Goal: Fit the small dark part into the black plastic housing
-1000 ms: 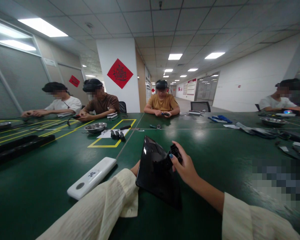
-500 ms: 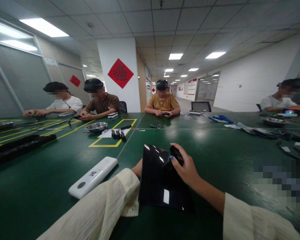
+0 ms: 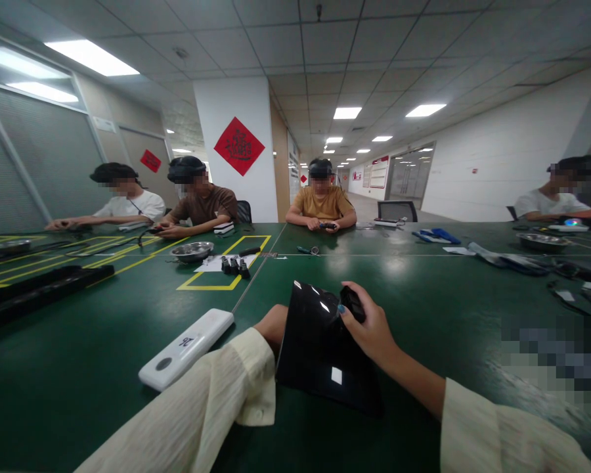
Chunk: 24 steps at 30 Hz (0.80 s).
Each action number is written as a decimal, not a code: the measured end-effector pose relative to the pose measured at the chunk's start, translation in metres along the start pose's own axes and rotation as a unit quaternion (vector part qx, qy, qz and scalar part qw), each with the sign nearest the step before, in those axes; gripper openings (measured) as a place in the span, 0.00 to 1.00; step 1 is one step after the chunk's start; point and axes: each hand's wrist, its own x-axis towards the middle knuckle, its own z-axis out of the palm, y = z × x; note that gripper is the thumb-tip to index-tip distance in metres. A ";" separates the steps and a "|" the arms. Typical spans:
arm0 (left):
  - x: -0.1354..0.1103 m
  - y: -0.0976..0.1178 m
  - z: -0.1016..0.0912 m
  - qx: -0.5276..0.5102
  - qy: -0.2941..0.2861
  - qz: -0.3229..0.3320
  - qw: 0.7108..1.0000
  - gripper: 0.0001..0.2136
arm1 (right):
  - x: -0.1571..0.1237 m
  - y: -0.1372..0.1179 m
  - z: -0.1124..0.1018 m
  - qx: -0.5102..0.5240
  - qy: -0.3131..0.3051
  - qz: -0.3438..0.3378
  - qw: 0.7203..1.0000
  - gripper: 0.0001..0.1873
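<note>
A glossy black panel [image 3: 320, 368] stands tilted in front of me, with ceiling light reflected on its face. My right hand [image 3: 372, 322] is closed around a small black blocky part [image 3: 353, 303] at the panel's upper right edge, thumb on the near side. Whether that part is joined to the panel I cannot tell. Behind the panel's left edge reaches my left hand [image 3: 274, 323]; only its wrist and back show, and the fingers are hidden. Left of my left sleeve lies a white power-bank-like device [image 3: 187, 349] marked 26.
Several black clip-like pieces [image 3: 235, 266] lie on white paper beyond, near a metal bowl [image 3: 192, 251]. A long black tray [image 3: 44, 289] is at left. Several people in headsets sit round the green table [image 3: 423, 295]. Bagged items and cables [image 3: 507, 259] lie at right.
The panel and both hands have shifted slightly to the right, and the panel leans a little more. My right hand keeps its grip on the black part.
</note>
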 end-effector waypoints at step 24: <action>0.000 -0.015 -0.001 -0.082 0.195 -0.329 0.921 0.12 | 0.004 -0.013 0.004 -0.185 -0.118 0.005 0.976 0.32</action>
